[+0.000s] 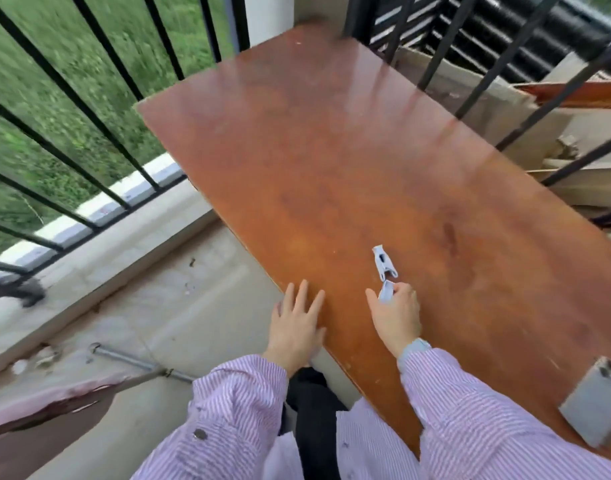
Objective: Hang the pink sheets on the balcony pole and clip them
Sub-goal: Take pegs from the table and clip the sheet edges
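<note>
Clips number two, both pale grey-blue: one clip (384,263) lies loose on the table (331,168), and a second clip (386,292) sits just below it, pinched between the thumb and fingertips of the right hand (395,315). Whether the two clips touch is hard to tell; they are at least just beside each other. The left hand (297,323) lies flat and released, fingers spread, on the table's near edge, holding nothing. Both arms wear pink-striped sleeves. One grey block (593,403) with holes in its end stands on the table's near right corner, well apart from the clips. On the floor at lower left, one metal rod (130,358) lies beside a pinkish, blurred cloth edge (54,400), which may be a sheet; that cannot be confirmed. Black railing (89,116) bars run along the balcony's left side, with grass beyond them.
</note>
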Demonstrator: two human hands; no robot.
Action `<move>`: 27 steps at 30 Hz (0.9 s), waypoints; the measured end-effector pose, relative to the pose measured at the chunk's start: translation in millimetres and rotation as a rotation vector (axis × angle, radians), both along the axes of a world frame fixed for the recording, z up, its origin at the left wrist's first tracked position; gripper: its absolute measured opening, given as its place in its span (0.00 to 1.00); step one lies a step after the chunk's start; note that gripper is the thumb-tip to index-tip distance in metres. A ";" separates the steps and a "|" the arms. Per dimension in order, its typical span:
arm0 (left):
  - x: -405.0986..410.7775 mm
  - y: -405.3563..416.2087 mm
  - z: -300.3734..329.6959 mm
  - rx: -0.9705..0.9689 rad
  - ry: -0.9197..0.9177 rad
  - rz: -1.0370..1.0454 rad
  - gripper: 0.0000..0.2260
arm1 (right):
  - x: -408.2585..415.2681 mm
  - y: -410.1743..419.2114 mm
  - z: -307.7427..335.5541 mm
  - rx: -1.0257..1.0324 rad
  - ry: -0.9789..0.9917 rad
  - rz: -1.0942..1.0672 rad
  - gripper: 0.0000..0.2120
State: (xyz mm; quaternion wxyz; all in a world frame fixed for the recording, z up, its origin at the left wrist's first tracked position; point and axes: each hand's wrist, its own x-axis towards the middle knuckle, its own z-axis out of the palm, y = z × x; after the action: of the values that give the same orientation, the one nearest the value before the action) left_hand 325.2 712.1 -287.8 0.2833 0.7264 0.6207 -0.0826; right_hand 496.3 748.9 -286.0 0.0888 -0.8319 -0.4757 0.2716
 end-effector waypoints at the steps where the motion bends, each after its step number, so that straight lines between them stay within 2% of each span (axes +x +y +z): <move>1: 2.5 -0.4 -2.1 -0.023 0.031 -0.015 0.28 | 2.3 0.8 -1.6 -0.019 0.069 -0.061 0.18; 5: 3.2 0.8 -2.6 -0.094 0.062 -0.026 0.30 | 11.8 -3.7 -4.3 -0.031 0.108 -0.140 0.12; 8: -2.6 5.8 6.2 -0.122 0.032 -0.018 0.28 | 13.5 -10.0 1.2 -0.008 0.084 -0.068 0.11; 11: -15.4 1.4 17.5 -0.074 -0.055 0.155 0.25 | 1.2 -21.2 12.7 0.046 0.110 0.081 0.07; 16: -74.2 -46.0 45.8 0.137 -0.055 0.530 0.24 | -70.5 -22.9 45.5 -0.020 0.310 0.495 0.04; 20: -136.4 -122.9 62.6 0.256 0.000 0.865 0.23 | -166.4 -37.6 73.7 0.023 0.406 0.889 0.09; 27: -225.9 -299.5 93.1 0.391 0.117 1.412 0.22 | -328.7 -164.3 110.7 0.017 0.479 1.597 0.12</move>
State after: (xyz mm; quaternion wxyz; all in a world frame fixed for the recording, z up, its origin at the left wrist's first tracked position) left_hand 99.3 412.6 -194.7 0.1007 0.1853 0.9582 0.1931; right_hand 167.6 584.5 -175.3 -0.0255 -0.1634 -0.8928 0.4190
